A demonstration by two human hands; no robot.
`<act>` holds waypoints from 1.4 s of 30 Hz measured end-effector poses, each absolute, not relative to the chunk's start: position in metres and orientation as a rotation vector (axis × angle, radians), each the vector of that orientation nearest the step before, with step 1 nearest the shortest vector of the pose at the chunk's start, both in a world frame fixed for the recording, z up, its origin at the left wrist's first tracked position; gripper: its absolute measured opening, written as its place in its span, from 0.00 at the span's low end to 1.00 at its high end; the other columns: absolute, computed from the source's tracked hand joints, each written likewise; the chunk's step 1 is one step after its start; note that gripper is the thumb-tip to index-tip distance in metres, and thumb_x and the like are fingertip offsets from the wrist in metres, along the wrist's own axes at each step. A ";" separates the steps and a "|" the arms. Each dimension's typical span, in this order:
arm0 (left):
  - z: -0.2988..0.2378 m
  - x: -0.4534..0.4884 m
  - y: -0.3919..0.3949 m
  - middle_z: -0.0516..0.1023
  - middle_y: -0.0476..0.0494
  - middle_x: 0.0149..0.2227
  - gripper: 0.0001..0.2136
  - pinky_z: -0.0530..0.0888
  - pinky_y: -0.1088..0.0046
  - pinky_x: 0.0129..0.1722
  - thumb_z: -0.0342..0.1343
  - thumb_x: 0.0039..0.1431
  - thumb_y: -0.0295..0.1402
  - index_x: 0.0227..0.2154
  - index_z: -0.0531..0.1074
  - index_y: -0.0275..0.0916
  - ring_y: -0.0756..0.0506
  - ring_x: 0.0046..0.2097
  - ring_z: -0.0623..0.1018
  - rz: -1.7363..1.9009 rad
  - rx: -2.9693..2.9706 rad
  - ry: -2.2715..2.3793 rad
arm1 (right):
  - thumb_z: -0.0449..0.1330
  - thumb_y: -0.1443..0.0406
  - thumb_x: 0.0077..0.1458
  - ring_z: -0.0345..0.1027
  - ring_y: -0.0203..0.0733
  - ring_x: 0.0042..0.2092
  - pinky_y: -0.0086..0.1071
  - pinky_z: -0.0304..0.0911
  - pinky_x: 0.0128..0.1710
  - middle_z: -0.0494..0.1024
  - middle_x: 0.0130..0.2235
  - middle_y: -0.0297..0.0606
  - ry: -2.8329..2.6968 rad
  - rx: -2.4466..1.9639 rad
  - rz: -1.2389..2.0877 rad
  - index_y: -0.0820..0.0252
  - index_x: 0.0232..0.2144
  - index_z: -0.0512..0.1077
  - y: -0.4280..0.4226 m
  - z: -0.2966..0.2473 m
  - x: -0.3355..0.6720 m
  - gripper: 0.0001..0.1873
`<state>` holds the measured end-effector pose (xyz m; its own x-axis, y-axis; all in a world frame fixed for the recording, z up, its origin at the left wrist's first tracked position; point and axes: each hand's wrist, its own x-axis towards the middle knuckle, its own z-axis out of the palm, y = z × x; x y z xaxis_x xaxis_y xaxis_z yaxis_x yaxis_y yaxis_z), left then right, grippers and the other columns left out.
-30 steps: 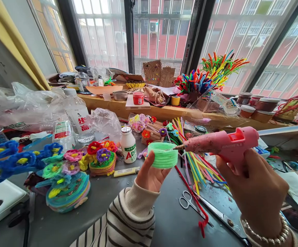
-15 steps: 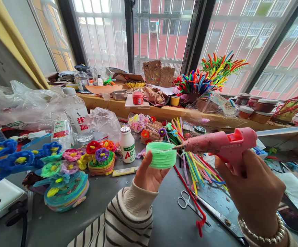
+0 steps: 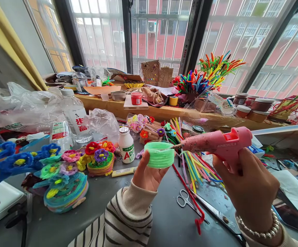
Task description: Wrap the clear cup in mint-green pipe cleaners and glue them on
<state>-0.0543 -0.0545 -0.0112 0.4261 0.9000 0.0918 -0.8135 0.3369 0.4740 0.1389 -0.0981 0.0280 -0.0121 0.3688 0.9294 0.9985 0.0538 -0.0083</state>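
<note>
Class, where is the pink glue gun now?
The pink glue gun is right of centre in the head view, in the right hand, its nozzle near the green cup.

A pink plastic glue gun (image 3: 219,142), silver metal scissors (image 3: 217,212) and multicoloured fuzzy flowers (image 3: 21,162) at a grey bench (image 3: 97,193) mark a craft workspace.

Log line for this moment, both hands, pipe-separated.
left hand: holding green coiled cup | right hand: gripping pink glue gun, nozzle at cup's rim | small scissors: on grey table
</note>
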 end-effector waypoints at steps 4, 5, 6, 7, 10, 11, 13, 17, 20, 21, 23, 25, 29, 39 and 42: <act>-0.010 -0.054 -0.055 0.74 0.38 0.46 0.25 0.70 0.69 0.47 0.55 0.49 0.40 0.49 0.63 0.32 0.38 0.50 0.70 1.133 0.480 0.196 | 0.56 0.60 0.48 0.53 0.32 0.19 0.27 0.46 0.19 0.57 0.17 0.28 -1.499 -1.433 -0.959 0.57 0.19 0.50 -0.098 0.028 0.140 0.18; -0.010 -0.055 -0.056 0.73 0.38 0.46 0.26 0.69 0.69 0.48 0.55 0.49 0.40 0.50 0.61 0.32 0.38 0.50 0.70 1.136 0.482 0.201 | 0.56 0.60 0.48 0.53 0.31 0.19 0.27 0.46 0.19 0.57 0.18 0.28 -1.500 -1.430 -0.957 0.57 0.19 0.50 -0.098 0.028 0.140 0.18; -0.010 -0.055 -0.056 0.73 0.37 0.46 0.27 0.69 0.69 0.48 0.54 0.50 0.40 0.52 0.59 0.33 0.38 0.50 0.70 1.138 0.484 0.207 | 0.56 0.60 0.48 0.53 0.31 0.20 0.27 0.46 0.19 0.57 0.18 0.28 -1.504 -1.430 -0.952 0.57 0.19 0.50 -0.098 0.029 0.140 0.17; -0.009 -0.055 -0.056 0.73 0.37 0.47 0.28 0.68 0.68 0.49 0.53 0.51 0.40 0.53 0.57 0.33 0.39 0.50 0.70 1.138 0.488 0.211 | 0.56 0.60 0.48 0.53 0.31 0.20 0.27 0.47 0.19 0.57 0.18 0.28 -1.507 -1.425 -0.952 0.57 0.19 0.51 -0.099 0.029 0.140 0.17; -0.010 -0.055 -0.056 0.72 0.36 0.47 0.29 0.67 0.67 0.51 0.53 0.51 0.40 0.54 0.55 0.32 0.39 0.50 0.70 1.130 0.499 0.213 | 0.56 0.61 0.48 0.53 0.31 0.19 0.27 0.47 0.19 0.57 0.18 0.28 -1.512 -1.405 -0.965 0.57 0.19 0.52 -0.099 0.030 0.139 0.16; -0.010 -0.055 -0.056 0.72 0.36 0.48 0.29 0.66 0.66 0.51 0.53 0.51 0.40 0.54 0.55 0.32 0.38 0.50 0.70 1.129 0.501 0.212 | 0.56 0.61 0.48 0.52 0.31 0.19 0.27 0.46 0.19 0.58 0.17 0.28 -1.514 -1.398 -0.971 0.57 0.19 0.52 -0.099 0.030 0.139 0.16; -0.010 -0.056 -0.056 0.71 0.36 0.48 0.28 0.65 0.66 0.52 0.52 0.51 0.40 0.53 0.57 0.32 0.38 0.50 0.70 1.130 0.503 0.210 | 0.56 0.61 0.48 0.52 0.31 0.19 0.27 0.46 0.18 0.57 0.17 0.28 -1.519 -1.386 -0.985 0.57 0.18 0.53 -0.098 0.030 0.139 0.16; -0.009 -0.056 -0.056 0.72 0.37 0.48 0.23 0.66 0.66 0.51 0.53 0.51 0.40 0.48 0.63 0.32 0.37 0.51 0.69 1.126 0.498 0.203 | 0.57 0.62 0.48 0.50 0.30 0.19 0.26 0.46 0.18 0.57 0.18 0.27 -1.527 -1.393 -0.996 0.58 0.19 0.53 -0.098 0.030 0.140 0.15; -0.009 -0.056 -0.056 0.72 0.37 0.47 0.22 0.67 0.67 0.51 0.54 0.50 0.40 0.46 0.65 0.32 0.37 0.50 0.69 1.120 0.507 0.198 | 0.57 0.63 0.48 0.48 0.29 0.19 0.26 0.46 0.18 0.57 0.18 0.27 -1.518 -1.401 -1.016 0.58 0.19 0.54 -0.098 0.030 0.141 0.15; -0.009 -0.056 -0.056 0.72 0.37 0.48 0.22 0.66 0.67 0.51 0.53 0.50 0.40 0.46 0.65 0.32 0.38 0.50 0.69 1.119 0.510 0.200 | 0.57 0.63 0.48 0.48 0.28 0.19 0.26 0.46 0.17 0.58 0.18 0.27 -1.513 -1.403 -1.024 0.58 0.19 0.54 -0.098 0.030 0.141 0.15; -0.009 -0.056 -0.057 0.71 0.37 0.48 0.24 0.66 0.66 0.52 0.52 0.51 0.41 0.49 0.63 0.33 0.38 0.51 0.69 1.122 0.508 0.210 | 0.57 0.63 0.48 0.49 0.28 0.19 0.26 0.46 0.17 0.58 0.19 0.28 -1.510 -1.411 -1.030 0.59 0.19 0.55 -0.098 0.029 0.141 0.14; -0.009 -0.056 -0.056 0.71 0.37 0.49 0.24 0.66 0.66 0.52 0.51 0.52 0.41 0.50 0.61 0.33 0.38 0.51 0.69 1.126 0.500 0.217 | 0.57 0.63 0.48 0.50 0.28 0.19 0.26 0.46 0.17 0.59 0.18 0.28 -1.510 -1.418 -1.031 0.59 0.19 0.56 -0.098 0.029 0.141 0.13; -0.009 -0.056 -0.056 0.71 0.36 0.49 0.25 0.66 0.65 0.52 0.52 0.51 0.41 0.51 0.60 0.33 0.37 0.50 0.69 1.130 0.500 0.211 | 0.57 0.62 0.49 0.47 0.28 0.17 0.26 0.44 0.16 0.58 0.17 0.27 -1.505 -1.422 -1.046 0.59 0.20 0.58 -0.098 0.029 0.142 0.12; -0.008 -0.056 -0.056 0.73 0.40 0.46 0.20 0.65 0.69 0.52 0.53 0.51 0.41 0.43 0.67 0.34 0.38 0.50 0.70 1.098 0.505 0.155 | 0.58 0.63 0.48 0.51 0.29 0.18 0.26 0.45 0.17 0.59 0.18 0.27 -1.508 -1.423 -1.035 0.59 0.20 0.56 -0.097 0.028 0.143 0.13; -0.008 -0.057 -0.056 0.73 0.39 0.47 0.19 0.64 0.68 0.53 0.53 0.51 0.41 0.43 0.68 0.35 0.38 0.50 0.70 1.094 0.516 0.145 | 0.57 0.63 0.48 0.51 0.29 0.18 0.26 0.46 0.17 0.59 0.18 0.28 -1.510 -1.426 -1.024 0.58 0.20 0.56 -0.097 0.028 0.143 0.13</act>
<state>-0.0569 -0.0560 -0.0083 0.4628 0.8758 0.1368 -0.8097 0.3549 0.4674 0.1430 -0.0972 0.0285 -0.0412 0.3486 0.9364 0.9989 0.0354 0.0308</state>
